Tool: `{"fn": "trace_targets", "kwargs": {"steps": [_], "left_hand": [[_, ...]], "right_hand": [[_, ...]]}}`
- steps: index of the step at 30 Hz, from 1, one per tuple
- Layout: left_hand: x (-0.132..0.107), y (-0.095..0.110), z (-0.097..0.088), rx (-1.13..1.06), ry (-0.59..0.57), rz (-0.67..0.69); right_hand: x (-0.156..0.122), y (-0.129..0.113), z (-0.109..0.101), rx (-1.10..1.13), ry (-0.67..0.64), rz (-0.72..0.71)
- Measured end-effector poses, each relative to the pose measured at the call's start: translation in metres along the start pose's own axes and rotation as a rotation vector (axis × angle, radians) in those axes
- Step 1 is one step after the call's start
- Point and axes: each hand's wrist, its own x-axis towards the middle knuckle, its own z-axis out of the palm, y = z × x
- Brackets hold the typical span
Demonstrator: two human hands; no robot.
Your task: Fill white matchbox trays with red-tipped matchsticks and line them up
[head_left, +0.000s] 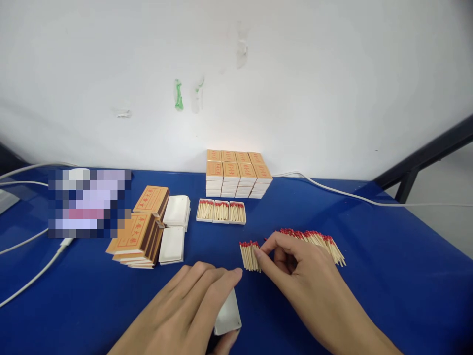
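My left hand (192, 305) is closed round a small white matchbox tray (228, 315) at the near edge of the blue table (388, 276). My right hand (295, 268) rests on the table, its thumb and fingers pinched against a small bundle of red-tipped matches (249, 255). Behind that hand lies a longer loose pile of matches (318, 240). Three filled trays (220, 211) sit side by side farther back.
A stack of closed orange matchboxes (238, 173) stands against the white wall. Orange outer sleeves (142, 231) and empty white trays (174, 229) lie at the left. White cables (33, 276) run along the left and back. A black frame (424, 158) stands at right.
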Motion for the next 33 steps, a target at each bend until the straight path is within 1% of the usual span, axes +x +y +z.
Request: {"fn": "trace_targets", "kwargs": {"steps": [3, 5, 9, 11, 14, 17, 20, 24, 28, 30, 33], "left_hand": [[0.002, 0.001, 0.0, -0.001, -0.002, 0.009], [0.001, 0.001, 0.001, 0.0, 0.006, 0.008], [-0.005, 0.001, 0.002, -0.02, -0.025, -0.022], [-0.007, 0.001, 0.001, -0.036, -0.045, -0.034], [-0.007, 0.002, -0.002, -0.053, -0.055, -0.04], [-0.007, 0.002, -0.005, -0.065, -0.091, -0.022], [-0.008, 0.001, -0.007, -0.085, -0.169, 0.004], [-0.008, -0.003, -0.008, -0.099, -0.241, 0.049], [-0.006, -0.008, -0.009, -0.072, -0.29, 0.111], [-0.005, -0.008, -0.01, -0.058, -0.31, 0.133], [-0.005, -0.009, -0.011, -0.044, -0.308, 0.164]], "right_hand": [[0.0, 0.001, -0.002, -0.027, 0.036, -0.012], [0.001, 0.004, -0.005, -0.075, 0.09, -0.018], [0.006, 0.011, -0.014, -0.262, 0.24, 0.001], [0.008, 0.015, -0.016, -0.365, 0.265, 0.022], [0.008, 0.018, -0.016, -0.483, 0.23, 0.031], [0.007, 0.018, -0.014, -0.534, 0.182, 0.035], [0.007, 0.015, -0.014, -0.518, 0.168, 0.053], [0.008, 0.013, -0.013, -0.464, 0.162, 0.055], [0.008, 0.012, -0.012, -0.543, 0.211, 0.068], [0.007, 0.013, -0.012, -0.554, 0.203, 0.046], [0.005, 0.014, -0.011, -0.492, 0.165, 0.003]]}}
